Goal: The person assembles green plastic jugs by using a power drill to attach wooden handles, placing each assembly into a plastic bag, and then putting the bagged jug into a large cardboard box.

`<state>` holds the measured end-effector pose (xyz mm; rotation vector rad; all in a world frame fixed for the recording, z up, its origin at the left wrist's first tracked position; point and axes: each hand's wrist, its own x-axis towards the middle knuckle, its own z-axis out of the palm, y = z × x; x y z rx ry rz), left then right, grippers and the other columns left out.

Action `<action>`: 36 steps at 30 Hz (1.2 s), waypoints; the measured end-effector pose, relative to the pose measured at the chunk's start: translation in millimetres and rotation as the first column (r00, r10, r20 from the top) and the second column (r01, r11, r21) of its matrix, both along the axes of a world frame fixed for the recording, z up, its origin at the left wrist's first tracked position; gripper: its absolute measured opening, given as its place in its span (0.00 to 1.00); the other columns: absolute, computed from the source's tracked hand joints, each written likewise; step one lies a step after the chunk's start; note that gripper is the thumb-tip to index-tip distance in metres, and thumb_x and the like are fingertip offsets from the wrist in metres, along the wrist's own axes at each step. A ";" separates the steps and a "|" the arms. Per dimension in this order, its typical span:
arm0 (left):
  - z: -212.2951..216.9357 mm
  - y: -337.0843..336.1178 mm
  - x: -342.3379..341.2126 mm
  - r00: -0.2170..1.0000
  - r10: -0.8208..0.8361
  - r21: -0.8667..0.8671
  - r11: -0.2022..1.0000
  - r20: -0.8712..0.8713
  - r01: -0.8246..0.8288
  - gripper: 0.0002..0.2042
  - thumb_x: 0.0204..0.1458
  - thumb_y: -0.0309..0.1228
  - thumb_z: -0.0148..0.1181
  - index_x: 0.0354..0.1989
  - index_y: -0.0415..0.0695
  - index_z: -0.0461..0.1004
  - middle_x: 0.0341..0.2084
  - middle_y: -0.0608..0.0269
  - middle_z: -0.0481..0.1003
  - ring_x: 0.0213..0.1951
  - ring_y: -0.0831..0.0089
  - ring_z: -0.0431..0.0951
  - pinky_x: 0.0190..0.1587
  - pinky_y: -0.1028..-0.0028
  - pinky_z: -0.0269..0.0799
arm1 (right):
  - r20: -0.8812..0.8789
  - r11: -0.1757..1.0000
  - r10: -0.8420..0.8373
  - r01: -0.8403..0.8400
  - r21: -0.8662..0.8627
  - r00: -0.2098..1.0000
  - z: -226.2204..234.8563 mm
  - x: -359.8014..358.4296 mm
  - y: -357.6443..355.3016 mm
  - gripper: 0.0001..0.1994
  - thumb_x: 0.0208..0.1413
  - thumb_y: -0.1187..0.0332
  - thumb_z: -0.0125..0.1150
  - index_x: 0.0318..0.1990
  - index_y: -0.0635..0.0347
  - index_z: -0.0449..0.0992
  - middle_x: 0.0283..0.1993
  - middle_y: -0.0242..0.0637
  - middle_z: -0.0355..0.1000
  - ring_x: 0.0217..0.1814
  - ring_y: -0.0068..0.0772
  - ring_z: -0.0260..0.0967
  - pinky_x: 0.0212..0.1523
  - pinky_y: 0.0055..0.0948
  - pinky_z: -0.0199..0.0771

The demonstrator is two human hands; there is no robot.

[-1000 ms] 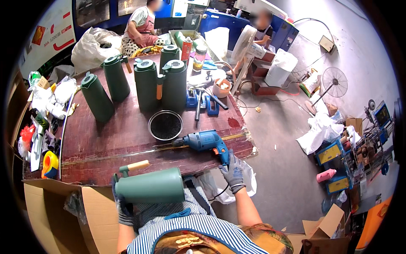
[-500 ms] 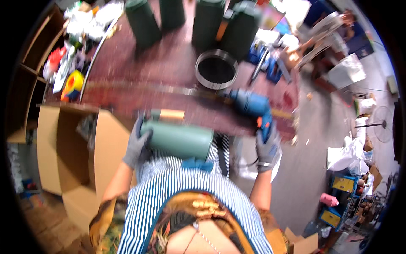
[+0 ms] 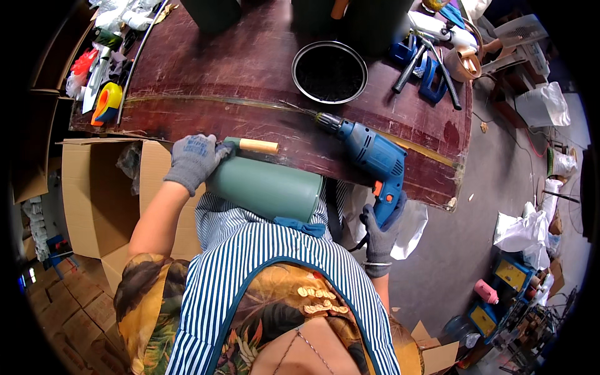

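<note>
A smooth green cylindrical canister (image 3: 269, 187) lies on its side across my lap, against the table's near edge. My left hand (image 3: 195, 157), in a grey glove, is closed over its left end, beside a green bracket with a light wooden handle (image 3: 257, 145); the fingertips are partly hidden. My gloved right hand (image 3: 381, 228) is wrapped round the grip of a blue power drill (image 3: 375, 150). The drill points up and left over the table, with a thin bit in its chuck. Beyond the bit stands a round container with a metal rim (image 3: 330, 99), filled with something black.
Several dark green canisters (image 3: 212, 14) stand at the back of the dark red table (image 3: 206, 81). Blue-handled tools (image 3: 431, 78) and a tub of wooden pieces (image 3: 464, 70) lie at the right. A tape dispenser (image 3: 109, 103) sits left; an open cardboard box (image 3: 78, 200) is below.
My left hand has shifted up and over the canister's left end. The view has moved, so the tabletop things sit higher. The drill stays in my right hand.
</note>
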<state>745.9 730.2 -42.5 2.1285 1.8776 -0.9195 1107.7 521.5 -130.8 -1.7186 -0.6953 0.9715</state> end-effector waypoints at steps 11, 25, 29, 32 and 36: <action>-20.7 118.3 124.5 0.476 -0.606 0.598 0.779 0.638 0.189 0.20 0.55 0.40 0.64 0.55 0.51 0.75 0.47 0.58 0.77 0.51 0.56 0.75 0.57 0.62 0.70 | -0.125 0.999 0.030 -0.026 0.030 0.992 -17.8 19.0 4.2 0.38 0.54 0.72 0.69 0.71 0.63 0.55 0.62 0.39 0.64 0.58 0.27 0.65 0.58 0.27 0.69; -42.3 167.6 185.8 0.670 -0.414 0.402 0.897 0.617 0.184 0.15 0.57 0.42 0.60 0.51 0.54 0.78 0.52 0.55 0.74 0.57 0.54 0.72 0.62 0.58 0.67 | -0.016 0.999 0.009 -0.009 -0.042 1.000 -19.0 15.7 3.5 0.39 0.54 0.69 0.69 0.72 0.63 0.55 0.68 0.45 0.63 0.66 0.34 0.64 0.67 0.32 0.63; -45.7 159.2 180.5 0.577 -0.534 0.506 0.832 0.618 0.228 0.15 0.55 0.42 0.62 0.50 0.54 0.79 0.51 0.56 0.75 0.57 0.54 0.73 0.61 0.58 0.68 | -0.033 1.000 0.013 -0.013 -0.016 0.999 -23.8 15.9 1.5 0.40 0.54 0.68 0.69 0.72 0.63 0.55 0.68 0.45 0.63 0.66 0.36 0.64 0.67 0.33 0.63; -34.9 140.6 186.6 0.567 -0.660 0.583 0.734 0.493 0.347 0.16 0.54 0.43 0.64 0.49 0.54 0.79 0.51 0.58 0.75 0.57 0.55 0.72 0.60 0.58 0.69 | -0.007 1.000 0.012 -0.012 -0.021 1.000 -20.8 15.3 2.8 0.40 0.54 0.67 0.69 0.72 0.63 0.55 0.68 0.45 0.63 0.66 0.36 0.64 0.67 0.33 0.64; -25.8 118.9 203.7 0.651 -0.655 0.574 0.721 0.383 0.388 0.16 0.53 0.43 0.65 0.47 0.53 0.80 0.53 0.58 0.74 0.57 0.56 0.72 0.57 0.57 0.71 | -0.027 1.000 0.014 -0.015 -0.021 1.000 -19.0 14.8 2.9 0.40 0.54 0.68 0.69 0.72 0.62 0.56 0.67 0.45 0.63 0.66 0.36 0.65 0.66 0.33 0.65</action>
